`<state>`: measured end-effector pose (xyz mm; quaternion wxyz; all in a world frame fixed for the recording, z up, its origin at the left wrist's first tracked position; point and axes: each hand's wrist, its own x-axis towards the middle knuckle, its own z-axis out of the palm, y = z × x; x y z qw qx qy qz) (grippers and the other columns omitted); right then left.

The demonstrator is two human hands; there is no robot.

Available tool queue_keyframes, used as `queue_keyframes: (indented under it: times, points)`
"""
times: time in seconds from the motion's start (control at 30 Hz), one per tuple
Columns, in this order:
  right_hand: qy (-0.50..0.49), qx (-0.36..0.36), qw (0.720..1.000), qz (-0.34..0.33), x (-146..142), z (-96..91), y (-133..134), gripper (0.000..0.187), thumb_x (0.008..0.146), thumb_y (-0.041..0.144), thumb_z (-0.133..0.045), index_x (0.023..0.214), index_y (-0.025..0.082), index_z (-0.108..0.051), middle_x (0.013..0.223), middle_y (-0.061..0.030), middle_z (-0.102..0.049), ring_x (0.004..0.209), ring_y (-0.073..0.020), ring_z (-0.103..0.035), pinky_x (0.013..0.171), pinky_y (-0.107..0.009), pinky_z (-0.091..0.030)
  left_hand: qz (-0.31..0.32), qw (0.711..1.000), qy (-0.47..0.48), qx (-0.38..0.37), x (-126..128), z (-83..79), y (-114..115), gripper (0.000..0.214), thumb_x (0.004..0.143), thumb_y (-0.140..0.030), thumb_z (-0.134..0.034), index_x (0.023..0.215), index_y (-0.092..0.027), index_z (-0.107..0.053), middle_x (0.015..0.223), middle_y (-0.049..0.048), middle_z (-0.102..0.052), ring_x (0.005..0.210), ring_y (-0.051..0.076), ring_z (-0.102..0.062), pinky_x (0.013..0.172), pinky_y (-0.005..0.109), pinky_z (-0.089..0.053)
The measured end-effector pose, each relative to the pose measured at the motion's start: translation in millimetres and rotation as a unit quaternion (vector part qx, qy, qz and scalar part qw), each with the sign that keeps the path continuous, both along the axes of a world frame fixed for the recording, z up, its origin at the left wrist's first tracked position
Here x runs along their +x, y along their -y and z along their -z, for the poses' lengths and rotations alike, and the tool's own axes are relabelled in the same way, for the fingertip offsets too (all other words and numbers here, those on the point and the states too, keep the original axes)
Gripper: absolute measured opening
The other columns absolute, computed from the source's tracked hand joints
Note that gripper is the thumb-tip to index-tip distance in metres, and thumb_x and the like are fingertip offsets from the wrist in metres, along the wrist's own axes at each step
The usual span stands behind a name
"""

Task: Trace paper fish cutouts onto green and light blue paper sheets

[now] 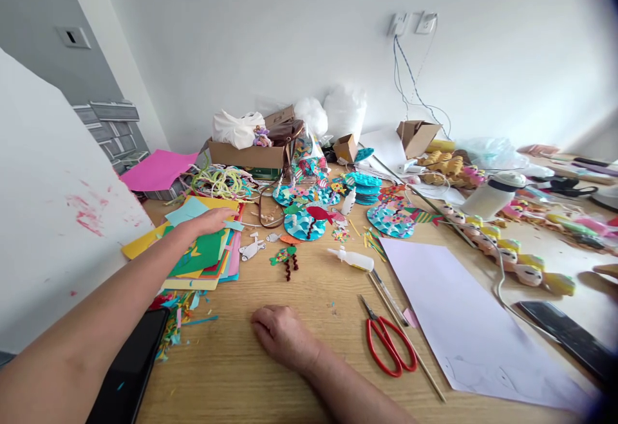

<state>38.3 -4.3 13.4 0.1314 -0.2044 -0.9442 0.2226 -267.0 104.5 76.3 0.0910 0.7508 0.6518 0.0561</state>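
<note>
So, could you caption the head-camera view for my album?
Left hand at the stack of coloured paper, right hand resting on the table near red-handled scissors.

Gap between right grip (pixel 286 337), scissors (pixel 381 323); bottle (pixel 356 258) obstructs beyond.

My left grip (pixel 212 222) is over the paper pile (pixel 206 253) on the desk (pixel 232 372). My right grip (pixel 284 335) is nearer me, left of the scissors (pixel 378 321). The squeeze bottle (pixel 357 259) lies behind them. The big sheet (pixel 449 314) is to their right, then the phone (pixel 570 331).
</note>
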Motion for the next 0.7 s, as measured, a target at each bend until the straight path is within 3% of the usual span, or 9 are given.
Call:
queue_keyframes:
  times: [0.2,0.33,0.43,0.53,0.63,0.7]
  points:
    - [-0.004,-0.012,1.000,0.003,0,-0.1,0,0.019,0.087,0.015,-0.042,0.078,0.018,-0.058,0.077,-0.0025,-0.067,0.068,-0.0105,-0.059,0.062,-0.020,-0.036,-0.025,0.998,0.053,0.015,7,1.1,1,0.041,0.069,-0.017,-0.049,0.108,-0.020,-0.062,0.117,0.0049,-0.064,0.108,0.021,-0.056,0.092,0.028,-0.042]
    - [-0.019,-0.069,0.997,0.016,0,1.2,-2,0.020,0.085,0.013,-0.043,0.084,0.017,-0.062,0.082,-0.0048,-0.069,0.075,-0.0124,-0.062,0.067,-0.020,-0.041,-0.098,0.986,0.111,0.078,-1,-9.7,16,0.050,0.072,-0.022,-0.043,0.121,-0.018,-0.053,0.121,0.0071,-0.059,0.098,0.021,-0.059,0.086,0.030,-0.044]
    - [-0.052,-0.142,0.987,0.062,-1,-1.4,0,0.020,0.082,0.011,-0.046,0.088,0.016,-0.064,0.084,-0.0053,-0.069,0.077,-0.0126,-0.062,0.070,-0.020,-0.044,-0.161,0.971,0.158,0.082,-17,-14.6,47,0.037,0.069,-0.028,-0.050,0.103,-0.019,-0.062,0.086,0.0025,-0.067,0.072,0.019,-0.060,0.071,0.029,-0.047]
    - [-0.092,-0.269,0.951,0.118,-4,-16.3,1,0.019,0.076,0.008,-0.049,0.086,0.015,-0.064,0.076,-0.0025,-0.067,0.069,-0.0109,-0.060,0.062,-0.020,-0.045,-0.220,0.947,0.221,0.077,-30,-9.7,94,0.022,0.060,-0.032,-0.061,0.078,-0.019,-0.064,0.061,-0.0013,-0.059,0.064,0.020,-0.058,0.066,0.030,-0.046]
    - [-0.123,-0.418,0.892,0.119,-14,-41.7,-5,0.019,0.074,0.007,-0.050,0.086,0.014,-0.063,0.072,-0.0006,-0.064,0.063,-0.0100,-0.059,0.053,-0.019,-0.045,-0.290,0.900,0.313,0.093,-32,1.2,142,0.027,0.060,-0.034,-0.063,0.083,-0.019,-0.062,0.077,0.0041,-0.065,0.081,0.025,-0.061,0.069,0.032,-0.049]
    - [-0.149,-0.453,0.872,0.110,-26,-57.1,-16,0.015,0.073,0.009,-0.054,0.083,0.014,-0.064,0.074,-0.0003,-0.064,0.066,-0.0092,-0.058,0.056,-0.019,-0.048,-0.334,0.855,0.382,0.109,-27,8.1,169,0.034,0.064,-0.033,-0.062,0.095,-0.021,-0.059,0.097,0.0065,-0.065,0.096,0.025,-0.060,0.074,0.031,-0.051]
